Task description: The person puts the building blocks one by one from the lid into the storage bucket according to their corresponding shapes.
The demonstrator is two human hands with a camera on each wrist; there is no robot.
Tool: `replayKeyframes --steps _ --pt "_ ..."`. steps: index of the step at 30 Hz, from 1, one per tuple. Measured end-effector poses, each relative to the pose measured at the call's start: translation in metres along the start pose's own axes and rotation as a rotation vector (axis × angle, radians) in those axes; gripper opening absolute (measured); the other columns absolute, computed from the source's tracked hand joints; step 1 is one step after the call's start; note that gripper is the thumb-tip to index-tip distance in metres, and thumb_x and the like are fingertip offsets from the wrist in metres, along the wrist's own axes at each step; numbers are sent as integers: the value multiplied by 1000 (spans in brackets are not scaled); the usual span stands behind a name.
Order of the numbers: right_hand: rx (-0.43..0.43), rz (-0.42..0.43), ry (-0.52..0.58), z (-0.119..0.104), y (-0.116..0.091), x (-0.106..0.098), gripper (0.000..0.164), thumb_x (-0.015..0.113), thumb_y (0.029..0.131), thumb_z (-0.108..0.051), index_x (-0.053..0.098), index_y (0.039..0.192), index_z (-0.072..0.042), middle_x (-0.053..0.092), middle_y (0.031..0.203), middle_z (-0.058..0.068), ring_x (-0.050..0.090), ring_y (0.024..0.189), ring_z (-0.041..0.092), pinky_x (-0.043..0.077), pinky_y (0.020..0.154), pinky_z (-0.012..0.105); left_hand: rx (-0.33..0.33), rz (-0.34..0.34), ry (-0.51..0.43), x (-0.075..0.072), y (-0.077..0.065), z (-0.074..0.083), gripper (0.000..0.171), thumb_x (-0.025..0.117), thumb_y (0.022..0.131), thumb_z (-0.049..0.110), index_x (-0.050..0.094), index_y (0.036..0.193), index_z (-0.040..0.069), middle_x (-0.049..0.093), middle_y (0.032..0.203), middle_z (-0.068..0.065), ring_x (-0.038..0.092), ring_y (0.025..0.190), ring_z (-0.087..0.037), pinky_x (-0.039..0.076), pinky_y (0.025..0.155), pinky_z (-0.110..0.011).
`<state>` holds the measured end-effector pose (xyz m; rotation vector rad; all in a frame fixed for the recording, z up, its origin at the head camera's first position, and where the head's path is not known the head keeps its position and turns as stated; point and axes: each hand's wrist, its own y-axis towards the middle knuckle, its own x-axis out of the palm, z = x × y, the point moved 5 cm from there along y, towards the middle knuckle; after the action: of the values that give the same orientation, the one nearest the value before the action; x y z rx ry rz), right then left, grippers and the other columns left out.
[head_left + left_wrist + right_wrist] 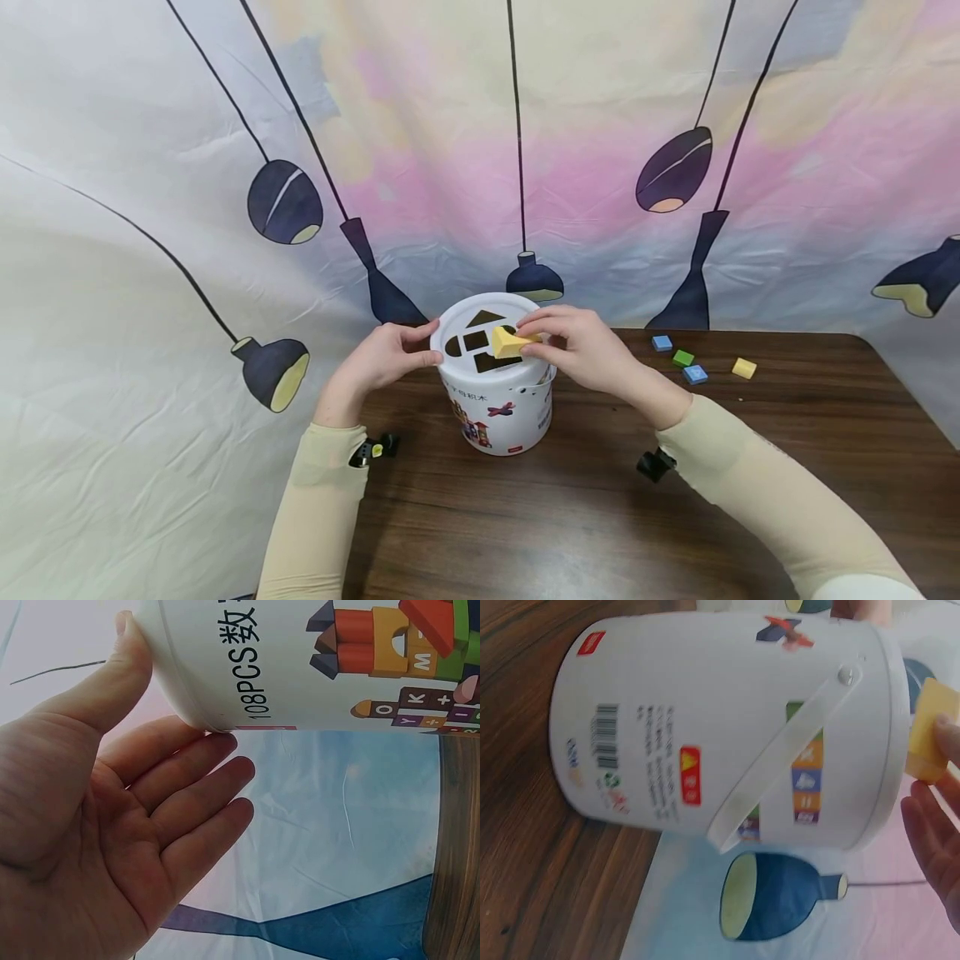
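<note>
A white bucket [498, 417] with a lid [459, 315] stands on the table. The lid has several cut-out holes, among them a triangle, a square and a half-round one. My right hand [573, 346] pinches a yellow block [510, 342] between thumb and fingers just over the lid; in the right wrist view the block [931, 729] is beside the lid's top face. Whether the block touches the lid I cannot tell. My left hand [382, 358] rests its thumb and fingers against the lid's left rim, with the other fingers [214, 825] extended in the left wrist view.
Two blue blocks [695, 374], a green block [682, 358] and another yellow block [744, 368] lie on the brown wooden table [570, 517] to the right. A cloth printed with lamps [450, 167] hangs behind. The bucket's white handle [787, 757] hangs down its side.
</note>
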<state>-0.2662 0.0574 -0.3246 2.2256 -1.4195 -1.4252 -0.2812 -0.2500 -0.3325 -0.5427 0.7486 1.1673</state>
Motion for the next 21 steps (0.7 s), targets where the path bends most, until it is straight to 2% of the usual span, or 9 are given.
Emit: replayKeyframes --steps 7,9,21 --pt "-27 -87 -96 -9 9 14 22 79 101 -21 82 122 -17 73 132 0 67 122 22 58 89 42 2 -2 4 0 0 0 69 83 97 34 55 155 12 56 154 -12 53 143 -33 46 114 -53" --pt "-26 -97 -115 -9 10 16 22 78 101 -21 82 123 -17 73 132 0 66 123 22 58 93 43 2 -1 0 0 0 1 69 83 97 34 55 155 12 56 154 -11 53 143 -33 46 114 -53" --pt "-3 -144 -152 -10 16 25 22 79 100 -25 83 121 -17 74 131 2 70 116 21 59 90 41 -3 0 12 1 0 1 70 83 96 36 55 155 13 58 152 -13 54 142 -33 46 114 -53"
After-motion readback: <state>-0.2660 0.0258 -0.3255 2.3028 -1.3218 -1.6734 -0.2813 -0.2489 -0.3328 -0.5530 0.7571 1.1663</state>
